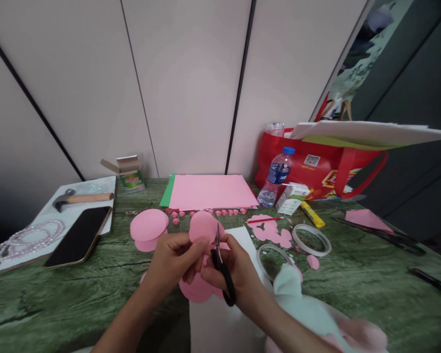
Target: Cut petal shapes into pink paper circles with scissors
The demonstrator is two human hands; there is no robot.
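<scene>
My left hand (pixel 171 262) pinches a pink paper circle (pixel 203 226) and holds it up above the green table (pixel 59 294). My right hand (pixel 238 274) grips black-handled scissors (pixel 222 267), their blades pointing up against the circle's right edge. More pink paper pieces (pixel 196 290) hang below my hands. Two stacked pink circles (pixel 148 226) lie on the table just left of my left hand.
Pink and green sheets (pixel 211 191) lie at the back, with small pink balls in a row before them. A phone (pixel 80 235), hammer (pixel 81 198) and beads (pixel 25 238) lie left. At right sit a water bottle (pixel 277 176), red bag (pixel 316 166), tape rolls (pixel 311 239), glue stick (pixel 312 214) and a soft toy (pixel 308 314).
</scene>
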